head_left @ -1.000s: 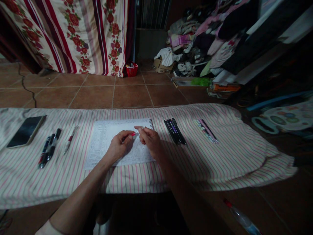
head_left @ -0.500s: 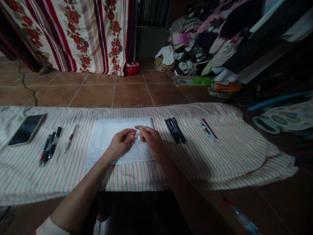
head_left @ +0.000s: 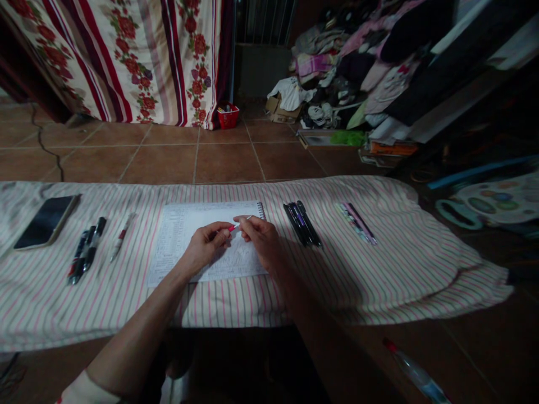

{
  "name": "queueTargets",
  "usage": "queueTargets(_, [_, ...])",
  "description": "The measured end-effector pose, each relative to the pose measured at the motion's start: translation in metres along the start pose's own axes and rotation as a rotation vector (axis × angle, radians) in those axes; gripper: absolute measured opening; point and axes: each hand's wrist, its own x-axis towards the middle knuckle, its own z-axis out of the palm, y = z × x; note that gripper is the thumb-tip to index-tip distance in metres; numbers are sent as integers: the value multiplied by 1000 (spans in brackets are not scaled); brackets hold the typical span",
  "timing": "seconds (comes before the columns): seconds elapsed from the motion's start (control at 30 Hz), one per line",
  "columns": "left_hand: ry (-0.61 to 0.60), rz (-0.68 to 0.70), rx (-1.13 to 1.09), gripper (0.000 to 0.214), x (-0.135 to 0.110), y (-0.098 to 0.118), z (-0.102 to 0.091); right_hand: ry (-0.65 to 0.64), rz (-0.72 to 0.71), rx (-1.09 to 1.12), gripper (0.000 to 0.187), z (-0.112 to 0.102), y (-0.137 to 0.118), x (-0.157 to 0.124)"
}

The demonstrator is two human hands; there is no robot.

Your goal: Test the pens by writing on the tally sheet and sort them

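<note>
Between my two hands is a slim white pen with a pinkish-red end (head_left: 233, 227). My left hand (head_left: 209, 240) pinches it at the coloured end, and my right hand (head_left: 260, 234) closes round its white part. Both hands hover over a spiral notepad (head_left: 177, 235) whose page has handwriting and a printed table. A group of black pens (head_left: 302, 225) lies to the right of the pad. Left of the pad rests a white and red pen (head_left: 122, 238), beside several dark pens (head_left: 87, 249).
A phone (head_left: 46, 223) lies at the left on the striped cloth (head_left: 379, 280). Patterned thin pens (head_left: 357, 223) are at the right. Beyond stand a red basket (head_left: 228, 118) and a clothes pile (head_left: 332, 73). A plastic bottle (head_left: 415, 370) lies on the floor near me.
My hands stay almost in place over the pad, with the left fingers shifted very slightly on the pen. The things around have not moved.
</note>
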Motion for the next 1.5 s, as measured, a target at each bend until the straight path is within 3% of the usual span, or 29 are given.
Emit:
queueTargets(0.2, [11,4,205,33,1,-3,-19,91,0,27,32,-12,-6,3])
queueTargets(0.33, [80,136,718,30,-2,-6,-32,227,-2,-79,33,-29,-5,10])
queueTargets(0.43, [61,262,1109,30,-6,-4,-34,233,-9,-139,34,-36,0,14])
queueTargets(0.6, [1,333,1404,29,-11,0,-32,223,-17,-127,32,-35,3,15])
queueTargets(0.9, [-40,411,1591,32,-13,9,-29,213,-41,-140,30,-31,0,11])
queueTargets(1.5, [-104,463,1584,23,-11,13,-21,161,-33,-115,28,-26,3,8])
